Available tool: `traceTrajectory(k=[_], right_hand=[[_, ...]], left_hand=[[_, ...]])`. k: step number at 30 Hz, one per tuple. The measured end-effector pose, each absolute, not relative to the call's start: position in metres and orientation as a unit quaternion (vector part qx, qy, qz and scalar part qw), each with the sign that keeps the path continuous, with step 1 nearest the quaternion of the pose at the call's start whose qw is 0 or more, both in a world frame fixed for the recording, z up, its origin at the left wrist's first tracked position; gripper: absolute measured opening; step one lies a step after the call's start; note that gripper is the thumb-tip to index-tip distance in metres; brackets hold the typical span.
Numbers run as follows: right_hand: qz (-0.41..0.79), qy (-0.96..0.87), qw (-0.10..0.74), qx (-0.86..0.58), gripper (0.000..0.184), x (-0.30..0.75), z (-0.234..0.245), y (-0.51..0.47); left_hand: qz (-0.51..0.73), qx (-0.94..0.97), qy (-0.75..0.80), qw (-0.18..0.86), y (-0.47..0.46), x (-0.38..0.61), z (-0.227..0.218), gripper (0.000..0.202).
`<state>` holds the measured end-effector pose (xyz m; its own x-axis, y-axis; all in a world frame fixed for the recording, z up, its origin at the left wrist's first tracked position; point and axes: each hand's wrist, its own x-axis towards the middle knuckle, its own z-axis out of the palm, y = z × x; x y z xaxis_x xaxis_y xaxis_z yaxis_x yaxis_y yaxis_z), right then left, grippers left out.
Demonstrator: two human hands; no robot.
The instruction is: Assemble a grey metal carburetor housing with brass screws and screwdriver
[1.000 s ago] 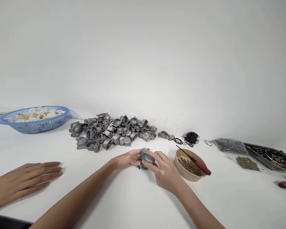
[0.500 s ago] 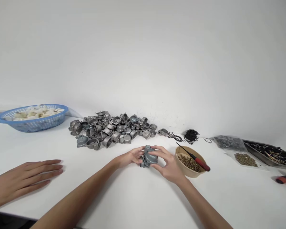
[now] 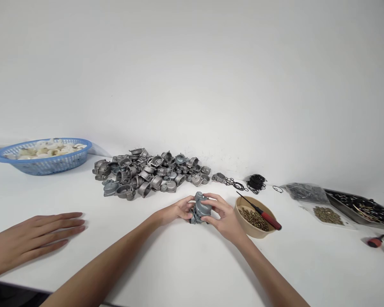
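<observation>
A grey cast-metal carburetor (image 3: pixel 202 207) sits low over the white table, its rounded bowl facing up. My left hand (image 3: pixel 183 208) grips its left side between thumb and fingers. From the right, my right hand (image 3: pixel 224 215) curls round the bowl, fingertips on top and thumb near the lower front. The carburetor's underside is hidden. Just right of my right hand stands a round paper bowl (image 3: pixel 255 233) of brass-coloured screws (image 3: pixel 253 218). A screwdriver (image 3: pixel 269 219) with a red and black handle lies across its rim.
Behind my hands is a heap of grey metal bowls (image 3: pixel 155 183). Black rubber rings (image 3: pixel 256 183) lie by the wall. A blue basket (image 3: pixel 41 166) holds white parts; another person's hand (image 3: pixel 41 238) rests flat at left. Right: a metal tray (image 3: pixel 368 219), small screws (image 3: pixel 328 215), a red-handled tool (image 3: pixel 375 241).
The carburetor has turned slightly between my hands, showing more of its rounded bowl. Both hands keep their hold. At far right, the red-handled tool has shifted a little.
</observation>
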<state>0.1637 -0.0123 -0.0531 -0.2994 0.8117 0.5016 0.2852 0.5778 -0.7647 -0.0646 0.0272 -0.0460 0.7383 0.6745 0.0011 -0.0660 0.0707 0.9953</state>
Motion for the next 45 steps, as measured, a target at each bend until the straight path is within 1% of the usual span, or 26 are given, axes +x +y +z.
traceTrajectory(k=[6, 9, 11, 12, 13, 14, 15, 17, 19, 20, 22, 24, 29, 34, 39, 45], right_hand=[[0.201, -0.799, 0.397, -0.403, 0.037, 0.163, -0.046, -0.020], [0.172, -0.824, 0.365, -0.398, 0.037, 0.165, -0.038, -0.024], [0.130, -0.825, 0.375, -0.402, 0.033, 0.171, -0.031, -0.025], [0.096, -0.816, 0.391, -0.415, 0.028, 0.177, -0.026, -0.024], [0.058, -0.799, 0.409, -0.438, 0.022, 0.184, -0.021, -0.023], [0.019, -0.776, 0.420, -0.471, 0.020, 0.192, -0.017, -0.022], [-0.011, -0.752, 0.415, -0.511, 0.026, 0.201, -0.012, -0.021], [-0.034, -0.719, 0.354, -0.597, 0.043, 0.219, -0.008, -0.019], [-0.019, -0.707, 0.273, -0.651, 0.051, 0.232, -0.010, -0.018], [-0.009, -0.707, 0.244, -0.664, 0.052, 0.237, -0.013, -0.017], [0.006, -0.709, 0.214, -0.672, 0.049, 0.242, -0.021, -0.016], [0.012, -0.706, 0.204, -0.678, 0.047, 0.243, -0.029, -0.016], [0.045, -0.694, 0.169, -0.699, 0.050, 0.241, -0.033, -0.017], [0.084, -0.674, 0.145, -0.719, 0.042, 0.238, -0.027, -0.019], [0.123, -0.644, 0.124, -0.745, 0.041, 0.237, -0.025, -0.019], [0.151, -0.614, 0.112, -0.767, 0.034, 0.237, -0.024, -0.017]], left_hand=[[0.266, 0.626, 0.234, 0.695, 0.029, -0.066, -0.049, 0.056], [0.272, 0.624, 0.222, 0.698, 0.029, -0.067, -0.048, 0.062], [0.272, 0.628, 0.225, 0.693, 0.028, -0.067, -0.048, 0.068], [0.275, 0.634, 0.229, 0.686, 0.028, -0.067, -0.048, 0.069], [0.280, 0.641, 0.234, 0.675, 0.027, -0.066, -0.049, 0.070], [0.289, 0.650, 0.239, 0.661, 0.026, -0.064, -0.050, 0.071], [0.297, 0.661, 0.246, 0.644, 0.025, -0.063, -0.051, 0.073], [0.311, 0.681, 0.259, 0.611, 0.024, -0.058, -0.055, 0.076], [0.320, 0.694, 0.274, 0.584, 0.023, -0.053, -0.059, 0.082], [0.323, 0.698, 0.282, 0.573, 0.023, -0.051, -0.061, 0.084], [0.327, 0.704, 0.297, 0.556, 0.024, -0.048, -0.063, 0.087], [0.329, 0.708, 0.304, 0.545, 0.025, -0.047, -0.065, 0.086], [0.328, 0.715, 0.305, 0.537, 0.027, -0.048, -0.064, 0.084], [0.326, 0.714, 0.301, 0.542, 0.025, -0.049, -0.062, 0.081], [0.324, 0.712, 0.301, 0.544, 0.023, -0.049, -0.060, 0.081], [0.323, 0.713, 0.302, 0.544, 0.023, -0.049, -0.060, 0.079]])
